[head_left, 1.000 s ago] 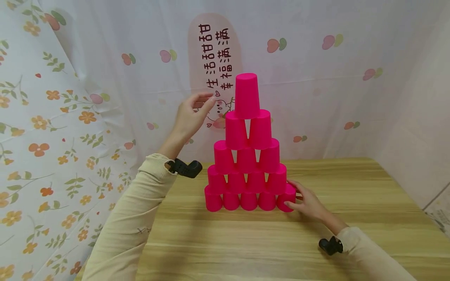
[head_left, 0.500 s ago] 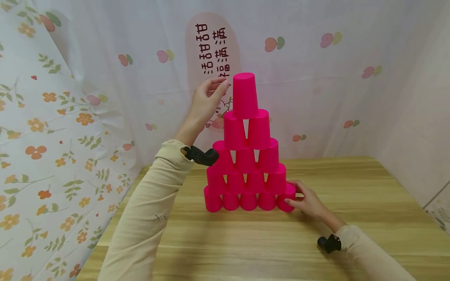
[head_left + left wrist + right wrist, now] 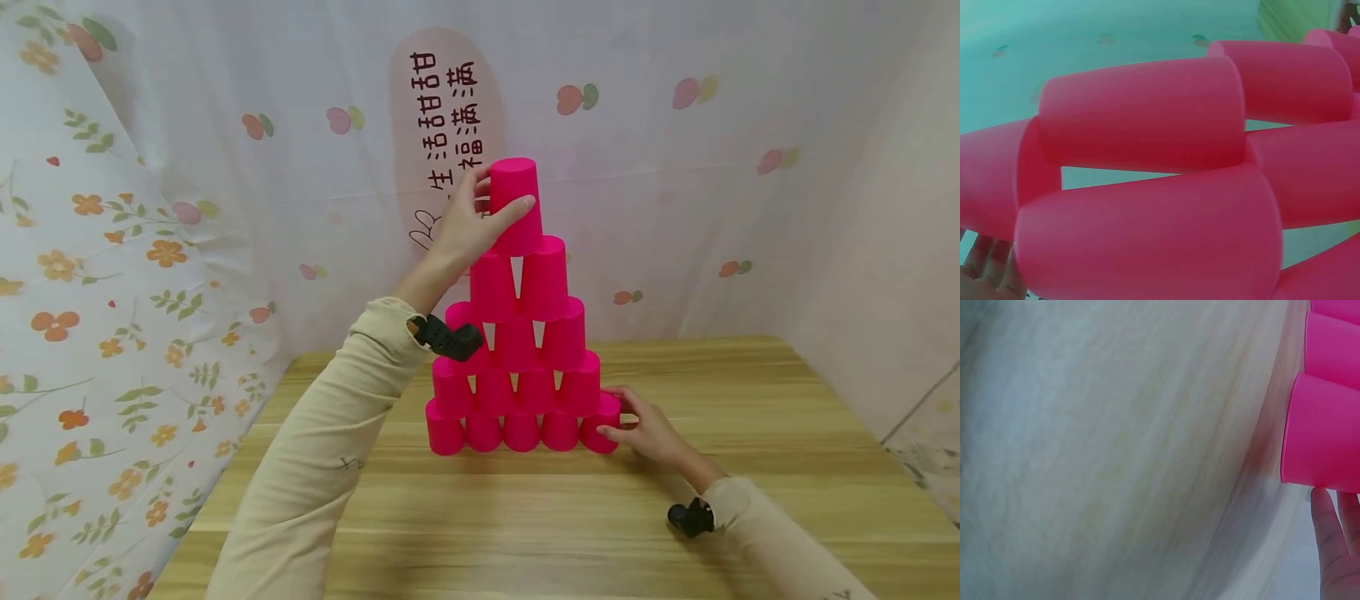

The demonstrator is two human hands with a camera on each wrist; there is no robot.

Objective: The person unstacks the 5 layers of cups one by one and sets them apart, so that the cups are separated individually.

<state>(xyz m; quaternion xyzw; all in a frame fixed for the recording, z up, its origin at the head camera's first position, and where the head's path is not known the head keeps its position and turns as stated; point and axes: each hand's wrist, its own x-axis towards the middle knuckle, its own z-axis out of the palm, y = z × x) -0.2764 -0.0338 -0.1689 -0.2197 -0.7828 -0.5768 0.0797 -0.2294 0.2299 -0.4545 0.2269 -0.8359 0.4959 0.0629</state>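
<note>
A pyramid of upside-down pink plastic cups stands in several rows, narrowing to a single top cup [image 3: 514, 187]. My left hand [image 3: 467, 223] holds that top cup from its left side, thumb across the front and fingers partly hidden behind. The cup still sits on the two cups below, one of them the right-hand cup [image 3: 545, 279]. Low on the right, my right hand [image 3: 654, 429] holds the bottom row's end cup [image 3: 602, 425], thumb in front and fingers around the far side. In the right wrist view, fingers [image 3: 1330, 531] touch this end cup [image 3: 1322, 434].
The pyramid stands on a wood-grain table [image 3: 480, 533]. A white curtain [image 3: 645, 208] printed with fruit and writing hangs behind it, and a flowered curtain [image 3: 112, 333] hangs on the left. Both wrists wear black cameras; the left one [image 3: 450, 337] hangs close in front of the cups.
My left hand has moved right, from beside the pyramid's top onto the top cup, and now grips it. The right hand has stayed on the bottom end cup. The view has shifted slightly.
</note>
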